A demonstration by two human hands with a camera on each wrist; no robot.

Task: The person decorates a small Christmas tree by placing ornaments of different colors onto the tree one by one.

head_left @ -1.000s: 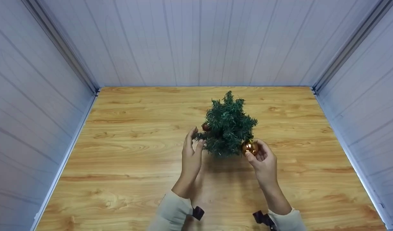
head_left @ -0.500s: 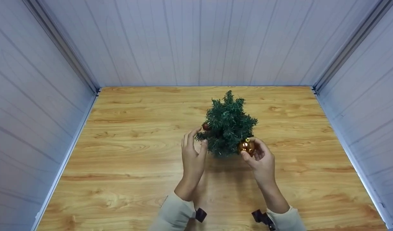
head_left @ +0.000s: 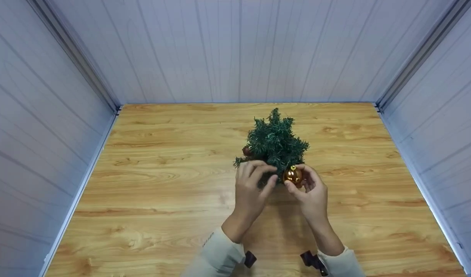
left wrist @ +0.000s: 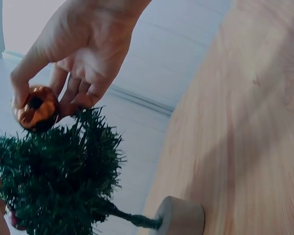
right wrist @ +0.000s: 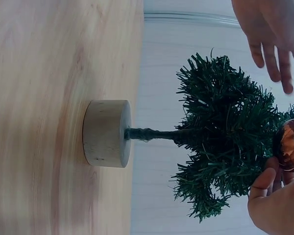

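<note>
A small green artificial Christmas tree (head_left: 275, 140) stands upright on a round wooden base (right wrist: 107, 133). My right hand (head_left: 314, 194) pinches a shiny gold Christmas ball (head_left: 293, 176) between thumb and fingers, against the front right branches. A gold cap tops the ball in the head view. Close to the ball's left, my left hand (head_left: 251, 190) reaches in front of the tree with thumb and fingers spread apart, holding nothing. In the right wrist view its fingers (right wrist: 270, 61) extend loosely near the treetop. A dark red ball (head_left: 247, 151) hangs on the tree's left side.
The tree stands on a wood-grain table (head_left: 162, 184). Pale panelled walls rise behind it (head_left: 220, 50) and on both sides. Small black wrist-camera mounts (head_left: 250, 259) show at both cuffs.
My left hand has moved right, from the tree's left branches to the front beside the gold ball. My right hand has shifted slightly left with the ball. The tree stays put.
</note>
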